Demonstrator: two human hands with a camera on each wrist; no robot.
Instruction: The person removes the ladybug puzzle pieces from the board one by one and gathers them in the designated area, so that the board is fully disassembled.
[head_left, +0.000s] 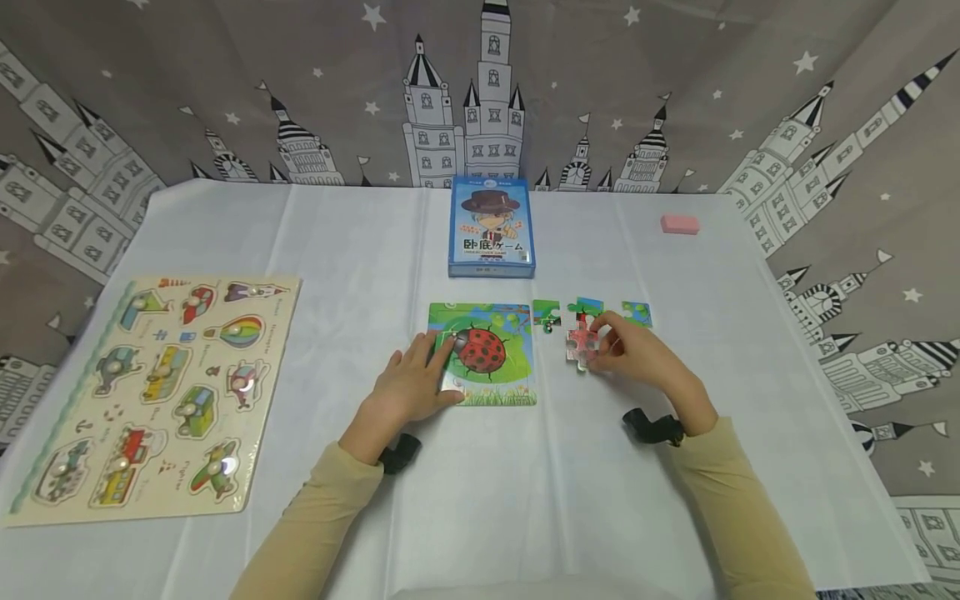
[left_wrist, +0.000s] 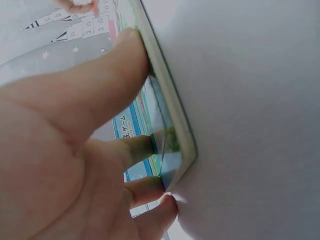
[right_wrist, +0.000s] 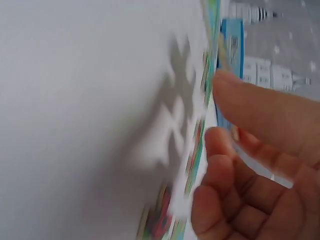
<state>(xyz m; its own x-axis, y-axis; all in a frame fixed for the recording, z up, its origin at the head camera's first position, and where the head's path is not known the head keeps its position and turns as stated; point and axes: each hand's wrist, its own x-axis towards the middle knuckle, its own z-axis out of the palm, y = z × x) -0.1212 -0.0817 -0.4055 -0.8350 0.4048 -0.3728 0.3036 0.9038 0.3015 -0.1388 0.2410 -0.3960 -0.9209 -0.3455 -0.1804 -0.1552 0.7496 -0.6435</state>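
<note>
A ladybug jigsaw puzzle (head_left: pixel 495 392) lies flat on the white table. My left hand (head_left: pixel 408 383) rests on its left side, fingers extended over the surface; in the left wrist view the thumb (left_wrist: pixel 112 75) lies along the board's near edge. To the right of the puzzle, my right hand (head_left: pixel 637 354) pinches a reddish jigsaw piece (head_left: pixel 581 343) between thumb and fingers. That piece is held above the table and casts a shadow in the right wrist view. Loose jigsaw pieces (head_left: pixel 547 313) lie in a row behind it, partly hidden by the right hand.
A blue game box (head_left: pixel 491 225) with a cartoon figure lies behind the puzzle. On the left is a wooden vehicle peg board (head_left: pixel 161 392). A pink block (head_left: pixel 679 224) sits at the back right. A grey curtain (head_left: pixel 570 50) with castles surrounds the table.
</note>
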